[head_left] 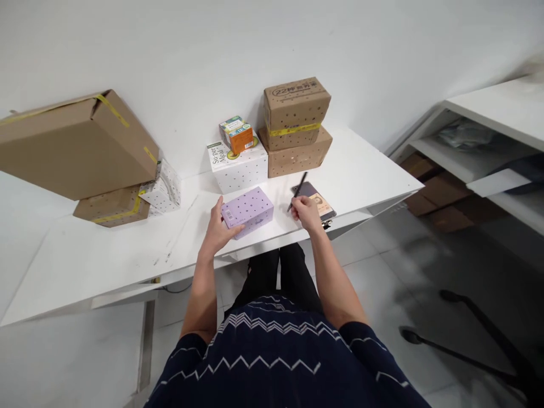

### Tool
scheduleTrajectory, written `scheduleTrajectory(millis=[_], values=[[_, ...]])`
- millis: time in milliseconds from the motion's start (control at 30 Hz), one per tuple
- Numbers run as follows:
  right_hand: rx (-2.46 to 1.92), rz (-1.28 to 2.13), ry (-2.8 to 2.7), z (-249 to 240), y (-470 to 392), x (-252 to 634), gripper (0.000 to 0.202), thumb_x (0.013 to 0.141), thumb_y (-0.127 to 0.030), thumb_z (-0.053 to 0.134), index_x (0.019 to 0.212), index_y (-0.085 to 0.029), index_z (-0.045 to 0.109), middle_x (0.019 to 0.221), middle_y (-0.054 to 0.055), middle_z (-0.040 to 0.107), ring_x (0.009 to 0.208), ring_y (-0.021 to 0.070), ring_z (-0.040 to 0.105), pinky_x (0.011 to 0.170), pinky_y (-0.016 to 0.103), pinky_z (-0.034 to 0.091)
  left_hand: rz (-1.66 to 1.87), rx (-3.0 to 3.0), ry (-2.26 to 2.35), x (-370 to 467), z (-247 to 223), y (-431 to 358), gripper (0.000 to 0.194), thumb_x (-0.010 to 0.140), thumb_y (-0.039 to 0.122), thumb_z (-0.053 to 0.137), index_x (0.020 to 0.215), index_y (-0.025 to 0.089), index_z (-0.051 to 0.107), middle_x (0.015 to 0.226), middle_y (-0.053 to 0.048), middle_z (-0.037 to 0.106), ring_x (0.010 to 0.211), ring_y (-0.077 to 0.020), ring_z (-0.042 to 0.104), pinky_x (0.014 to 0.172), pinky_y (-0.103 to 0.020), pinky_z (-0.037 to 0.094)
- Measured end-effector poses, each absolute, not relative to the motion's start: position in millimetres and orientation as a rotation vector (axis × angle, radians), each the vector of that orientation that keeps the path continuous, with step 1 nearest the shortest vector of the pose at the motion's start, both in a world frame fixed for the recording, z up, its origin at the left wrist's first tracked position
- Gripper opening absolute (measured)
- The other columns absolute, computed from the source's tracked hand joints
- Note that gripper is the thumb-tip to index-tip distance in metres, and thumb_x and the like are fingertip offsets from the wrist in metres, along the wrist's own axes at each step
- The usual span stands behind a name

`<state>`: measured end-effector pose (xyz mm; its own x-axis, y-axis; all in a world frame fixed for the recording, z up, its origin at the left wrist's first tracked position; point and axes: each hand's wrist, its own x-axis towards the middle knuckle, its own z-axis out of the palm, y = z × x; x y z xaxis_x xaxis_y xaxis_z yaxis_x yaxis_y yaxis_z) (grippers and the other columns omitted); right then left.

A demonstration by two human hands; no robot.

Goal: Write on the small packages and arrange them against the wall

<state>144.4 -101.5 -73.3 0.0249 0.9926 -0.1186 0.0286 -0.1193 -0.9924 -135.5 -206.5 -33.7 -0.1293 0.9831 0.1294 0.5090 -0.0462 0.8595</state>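
Note:
My left hand (219,227) grips the left end of a small purple box (250,207), thumb along its near side and fingers at its far edge. The box has dark marks on it and rests on the white table near the front edge. In my right hand (306,212) is a slim black pen (300,190), pinched between the fingers, its lower tip close to the tabletop. Under and beside that hand lies a dark phone (322,202) with a picture on its back. A gap separates the pen from the purple box.
Behind stand a white box (240,170) topped by an orange box (237,135), and two stacked brown cartons (296,113). A large carton (80,147) leans over smaller boxes at left. White shelving (501,107) is at right. The table (106,249) ends near my body.

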Motion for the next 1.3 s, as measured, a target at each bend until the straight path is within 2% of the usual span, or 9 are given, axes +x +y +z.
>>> scheduleTrajectory(millis=[67,167,300,400,467,567,633,833,1300], values=[[-1.169,1.278,-0.982,-62,-106,148,0.031,0.075,-0.044,0.065,0.072,-0.025,0.040,0.052,-0.006,0.053,0.039,0.0092,0.044,0.037,0.022,0.034,1.101,1.607,1.635,-134,-37,-200,0.112,0.067,0.042,0.084,0.156,0.032,0.019,0.154,-0.017,0.030,0.143,-0.0361,0.036,0.113,-0.055,0.038],[-1.028,1.224,-0.920,-38,-109,149,0.026,0.077,-0.040,0.062,0.077,-0.026,0.040,0.052,-0.007,0.051,0.040,0.0093,0.045,0.037,0.021,0.033,1.083,1.636,1.581,-131,-43,-193,0.110,0.067,0.042,0.084,0.156,0.032,0.019,0.156,-0.016,0.029,0.144,-0.0347,0.034,0.114,-0.053,0.038],[-0.902,1.162,-1.024,-9,-111,134,0.021,0.083,-0.042,0.054,0.080,-0.026,0.041,0.054,-0.006,0.050,0.042,0.0097,0.047,0.040,0.022,0.036,1.063,1.662,1.529,-129,-44,-190,0.109,0.067,0.044,0.084,0.156,0.031,0.021,0.158,-0.016,0.026,0.146,-0.0349,0.031,0.116,-0.053,0.036],[-0.859,1.181,-1.183,0,-111,112,0.021,0.086,-0.046,0.053,0.084,-0.026,0.048,0.059,-0.005,0.054,0.046,0.0102,0.049,0.044,0.023,0.040,1.093,1.689,1.548,-124,-39,-189,0.106,0.067,0.043,0.084,0.154,0.031,0.025,0.161,-0.014,0.023,0.148,-0.0351,0.028,0.118,-0.054,0.030],[-0.834,1.221,-1.278,1,-111,97,0.023,0.086,-0.047,0.055,0.086,-0.024,0.053,0.062,-0.003,0.057,0.048,0.0108,0.051,0.046,0.024,0.042,1.220,1.677,1.620,-117,-36,-186,0.088,0.075,0.041,0.078,0.150,0.030,0.034,0.160,-0.012,0.029,0.147,-0.0323,0.030,0.119,-0.052,0.029],[-0.853,1.233,-1.399,-3,-112,80,0.023,0.085,-0.046,0.056,0.084,-0.023,0.056,0.063,-0.002,0.060,0.052,0.0118,0.053,0.048,0.024,0.043,1.498,1.560,1.727,-102,-31,-177,0.048,0.092,0.037,0.057,0.138,0.028,0.050,0.144,-0.010,0.053,0.136,-0.0257,0.047,0.116,-0.046,0.035],[-0.895,1.178,-1.474,-6,-113,76,0.023,0.086,-0.044,0.055,0.079,-0.023,0.055,0.062,-0.002,0.059,0.054,0.0125,0.053,0.051,0.025,0.042,1.590,1.540,1.759,-91,-30,-169,0.037,0.095,0.034,0.050,0.131,0.025,0.057,0.131,-0.010,0.063,0.126,-0.0241,0.056,0.112,-0.045,0.040],[-0.933,1.022,-1.683,-8,-114,79,0.020,0.085,-0.038,0.054,0.074,-0.022,0.055,0.057,-0.003,0.053,0.052,0.0121,0.048,0.053,0.025,0.037,1.491,1.554,1.842,-82,-37,-156,0.034,0.096,0.028,0.046,0.126,0.022,0.061,0.110,-0.009,0.072,0.110,-0.0243,0.063,0.102,-0.043,0.047],[-0.870,1.005,-1.883,-6,-116,78,0.021,0.086,-0.035,0.052,0.077,-0.018,0.061,0.062,0.000,0.059,0.056,0.0125,0.052,0.055,0.024,0.038,1.453,1.508,1.840,-84,-38,-157,0.036,0.095,0.022,0.041,0.125,0.023,0.060,0.110,-0.008,0.072,0.107,-0.0210,0.065,0.097,-0.039,0.049]])
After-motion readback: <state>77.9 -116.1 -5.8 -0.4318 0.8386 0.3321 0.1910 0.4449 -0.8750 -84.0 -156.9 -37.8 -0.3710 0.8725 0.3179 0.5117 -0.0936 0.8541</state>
